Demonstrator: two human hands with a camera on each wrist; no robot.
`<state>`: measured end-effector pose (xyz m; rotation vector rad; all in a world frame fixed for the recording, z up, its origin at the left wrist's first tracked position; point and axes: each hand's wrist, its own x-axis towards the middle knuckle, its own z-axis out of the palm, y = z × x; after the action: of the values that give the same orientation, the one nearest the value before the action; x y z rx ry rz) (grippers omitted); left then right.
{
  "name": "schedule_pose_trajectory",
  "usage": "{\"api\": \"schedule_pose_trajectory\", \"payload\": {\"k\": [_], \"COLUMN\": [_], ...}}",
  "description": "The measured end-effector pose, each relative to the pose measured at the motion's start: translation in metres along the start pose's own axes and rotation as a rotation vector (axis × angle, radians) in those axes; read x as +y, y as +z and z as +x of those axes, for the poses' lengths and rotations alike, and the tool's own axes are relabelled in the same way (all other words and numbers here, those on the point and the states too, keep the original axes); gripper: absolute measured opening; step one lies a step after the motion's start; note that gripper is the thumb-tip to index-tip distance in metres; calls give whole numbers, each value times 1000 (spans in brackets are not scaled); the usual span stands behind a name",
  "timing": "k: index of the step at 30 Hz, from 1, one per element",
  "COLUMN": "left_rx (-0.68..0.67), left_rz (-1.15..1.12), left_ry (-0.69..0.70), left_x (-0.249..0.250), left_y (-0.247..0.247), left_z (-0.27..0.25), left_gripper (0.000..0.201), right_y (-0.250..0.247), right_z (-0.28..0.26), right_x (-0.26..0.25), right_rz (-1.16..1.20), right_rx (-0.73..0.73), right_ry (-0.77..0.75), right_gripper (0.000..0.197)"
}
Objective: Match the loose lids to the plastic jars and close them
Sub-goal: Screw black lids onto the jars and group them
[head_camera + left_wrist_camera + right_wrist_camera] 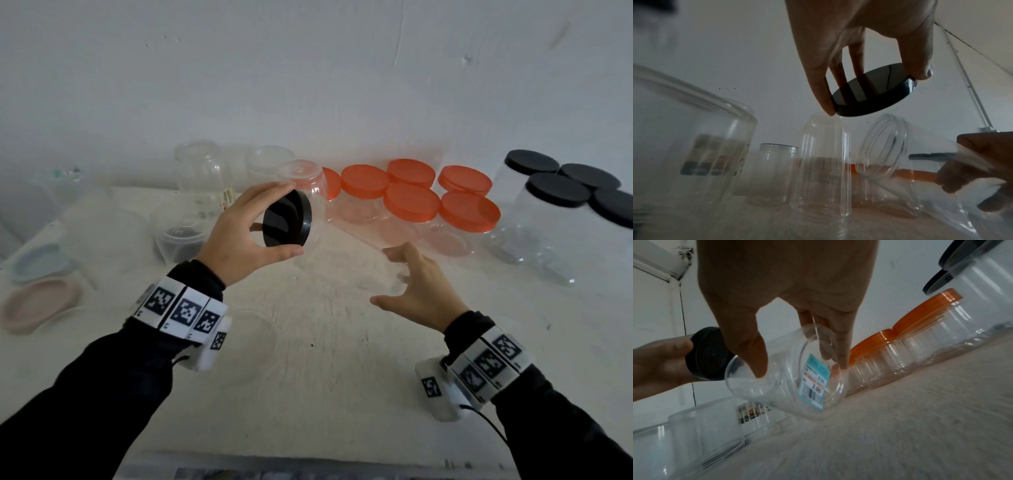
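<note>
Left hand (239,233) pinches the black lid (287,224) by its rim, centre frame. Right hand (419,291) is curled round a clear jar (785,378), tilted off the surface, mouth toward the lid. I'd level the jar first, seat the lid square, then twist; thin plastic probably cross-threads easily. Surface (325,359): pale, scuffed; capped orange and black jars upper right. Wall behind is bare white.

From my head view the clear jar (356,236) in the right hand (419,291) nearly vanishes against the table (325,359). Left of that jar, the lidless jars (202,174) blur together; I can't count them.
</note>
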<state>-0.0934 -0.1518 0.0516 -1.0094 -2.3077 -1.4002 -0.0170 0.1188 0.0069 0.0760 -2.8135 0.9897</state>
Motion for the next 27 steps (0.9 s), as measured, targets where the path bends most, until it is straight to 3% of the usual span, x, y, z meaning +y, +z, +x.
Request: {"api": "schedule_pose_trajectory", "payload": {"k": [4,8,16,21,27], "left_rx": [-17,-39,-34,-59,-106], "left_rz": [6,11,42,49,83], "left_ry": [15,28,50,96,120], "left_x": [2,1,0,5,13], "left_y": [6,11,20,25,35], "left_z": [7,14,23,32,41], "left_gripper": [75,76,78,72,69], "right_y": [-2,-3,-4,-9,-13], "right_z": [4,7,9,8,4], "right_x": [5,5,16,22,29], "right_rz": [67,68,56,75,228], "right_rx": [6,-87,-64,-127,-195], "right_ry": [24,48,67,114,179], "right_gripper": [68,92,90,82,94]}}
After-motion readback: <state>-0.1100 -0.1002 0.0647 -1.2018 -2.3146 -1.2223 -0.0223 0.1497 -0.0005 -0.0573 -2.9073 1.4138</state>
